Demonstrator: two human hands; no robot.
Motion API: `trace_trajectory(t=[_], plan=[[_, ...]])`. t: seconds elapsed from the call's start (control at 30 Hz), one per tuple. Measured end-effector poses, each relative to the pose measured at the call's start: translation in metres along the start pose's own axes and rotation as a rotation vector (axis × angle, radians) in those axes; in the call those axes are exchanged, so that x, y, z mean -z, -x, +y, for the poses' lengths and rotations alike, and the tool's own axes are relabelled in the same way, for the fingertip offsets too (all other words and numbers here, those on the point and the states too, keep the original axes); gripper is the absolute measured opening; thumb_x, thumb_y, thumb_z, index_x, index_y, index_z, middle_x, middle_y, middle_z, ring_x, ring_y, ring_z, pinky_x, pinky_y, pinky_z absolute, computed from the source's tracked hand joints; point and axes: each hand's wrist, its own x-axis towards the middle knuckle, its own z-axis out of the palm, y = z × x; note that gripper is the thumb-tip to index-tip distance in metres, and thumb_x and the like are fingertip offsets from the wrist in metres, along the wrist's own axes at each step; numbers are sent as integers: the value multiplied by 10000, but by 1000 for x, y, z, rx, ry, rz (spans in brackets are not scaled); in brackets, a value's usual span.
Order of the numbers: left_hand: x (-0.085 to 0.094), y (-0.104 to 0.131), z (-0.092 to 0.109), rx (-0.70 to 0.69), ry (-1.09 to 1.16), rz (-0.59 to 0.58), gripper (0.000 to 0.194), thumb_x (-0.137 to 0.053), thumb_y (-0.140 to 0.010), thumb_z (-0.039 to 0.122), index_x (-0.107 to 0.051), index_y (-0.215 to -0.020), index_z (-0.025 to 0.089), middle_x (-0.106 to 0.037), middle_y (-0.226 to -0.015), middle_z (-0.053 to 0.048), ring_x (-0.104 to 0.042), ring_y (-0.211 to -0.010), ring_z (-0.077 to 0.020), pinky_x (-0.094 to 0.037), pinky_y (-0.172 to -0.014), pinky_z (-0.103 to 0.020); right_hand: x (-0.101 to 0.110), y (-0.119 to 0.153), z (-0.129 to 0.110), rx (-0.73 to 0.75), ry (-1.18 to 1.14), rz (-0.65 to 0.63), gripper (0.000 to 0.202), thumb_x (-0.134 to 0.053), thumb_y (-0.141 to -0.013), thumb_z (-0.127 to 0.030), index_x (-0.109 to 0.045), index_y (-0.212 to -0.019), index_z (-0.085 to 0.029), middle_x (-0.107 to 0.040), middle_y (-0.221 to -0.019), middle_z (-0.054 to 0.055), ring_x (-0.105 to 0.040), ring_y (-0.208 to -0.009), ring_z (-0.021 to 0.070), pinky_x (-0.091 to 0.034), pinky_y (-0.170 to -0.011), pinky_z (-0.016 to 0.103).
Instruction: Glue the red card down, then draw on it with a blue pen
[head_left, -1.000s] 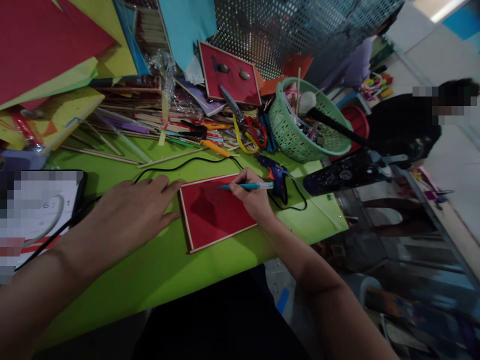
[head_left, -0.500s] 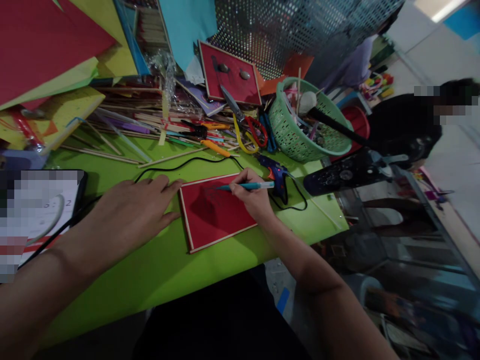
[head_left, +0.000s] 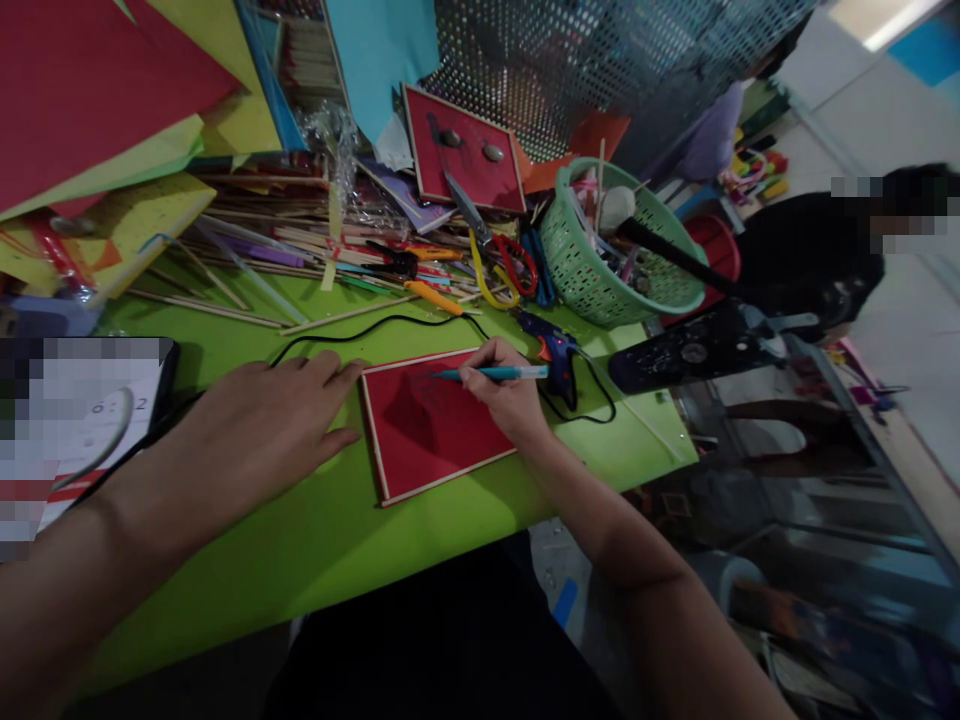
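My right hand (head_left: 506, 392) is closed round a blue pen (head_left: 506, 373), its tip on the red card (head_left: 420, 440). Thin pale sticks frame the card, which lies flat on the green table (head_left: 322, 540). Faint dark lines show on the red surface near the pen tip. At the card's left edge rests my left hand (head_left: 289, 410), palm down with the fingers stretched out and nothing held. A black cord passes by its fingertips.
Behind the card lie a blue glue gun (head_left: 553, 350), scissors (head_left: 487, 240) and many loose sticks (head_left: 285, 240). A green basket (head_left: 600, 270) and a dark bottle (head_left: 667, 350) stand at right. A second red framed card (head_left: 469, 175) leans at the back. Another person (head_left: 810, 240) is at far right.
The view has shifted very slightly. Both hands keep nearly the same places, and the pen stays in my right hand at the card.
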Motion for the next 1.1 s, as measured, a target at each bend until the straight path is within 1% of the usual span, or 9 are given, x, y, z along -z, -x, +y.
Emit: trace_trajectory(t=[0.1, 0.13, 0.27, 0.43, 0.57, 0.73, 0.8, 0.93, 1.1], plan=[[5, -1, 2, -18, -104, -92, 521, -601, -957, 376, -529, -1441, 195, -658, -1189, -100, -710, -973, -327, -532, -742, -454, 0, 0, -1, 8, 11, -7, 165, -684, -803, -350, -575, -767, -230, -596, -705, -26, -521, -665, 143, -403, -631, 290], [5, -2, 2, -14, -116, -98, 525, -596, -962, 386, -521, -1447, 199, -653, -1198, -99, -709, -974, -322, -536, -748, -453, 0, 0, -1, 11, 11, -9, 162, -683, -805, -346, -576, -766, -231, -595, -704, -27, -519, -665, 143, -403, -633, 291], [3, -2, 1, -18, -133, -87, 535, -581, -971, 407, -501, -1457, 198, -641, -1235, -103, -704, -1005, -317, -544, -778, -448, 0, 0, -2, 29, -13, -20, 150, -695, -811, -325, -587, -771, -228, -593, -704, -30, -510, -658, 140, -400, -642, 295], [-1, -2, 0, -27, -147, -73, 532, -580, -967, 426, -504, -1446, 207, -644, -1202, -91, -709, -964, -310, -537, -732, -440, -1, 0, -3, 32, -5, -11, 161, -697, -809, -327, -579, -760, -229, -584, -693, -32, -502, -651, 141, -397, -644, 299], [1, -2, 1, -21, -151, -72, 516, -591, -959, 419, -524, -1427, 212, -651, -1184, -96, -707, -968, -307, -525, -733, -425, -1, 0, -3, 18, 10, -2, 148, -684, -798, -324, -575, -756, -233, -588, -693, -31, -505, -651, 146, -399, -646, 303], [2, -2, 1, -18, -150, -77, 523, -588, -958, 424, -525, -1432, 212, -647, -1209, -96, -700, -990, -311, -529, -773, -439, 0, -1, -3, 28, 37, 10, 141, -673, -786, -316, -568, -738, -234, -572, -681, -35, -500, -653, 148, -398, -651, 304], [1, -2, 1, -11, -152, -79, 529, -591, -956, 429, -523, -1435, 215, -649, -1200, -90, -701, -970, -304, -527, -761, -435, 0, -1, -2, 42, 33, 7, 142, -675, -791, -311, -570, -736, -232, -572, -682, -36, -500, -657, 147, -398, -654, 303], [-2, -1, -1, -21, -152, -46, 542, -596, -951, 447, -519, -1438, 222, -656, -1178, -85, -703, -938, -294, -513, -724, -417, 0, 0, -1, 40, 14, -12, 145, -687, -807, -315, -582, -756, -228, -590, -705, -32, -512, -665, 145, -402, -657, 301], [0, 0, 0, -30, -132, -52, 517, -582, -962, 404, -532, -1436, 202, -666, -1196, -111, -708, -937, -305, -503, -712, -410, 0, 0, 0, 11, -8, -8, 171, -706, -811, -336, -581, -764, -228, -585, -697, -32, -510, -656, 139, -397, -635, 291]])
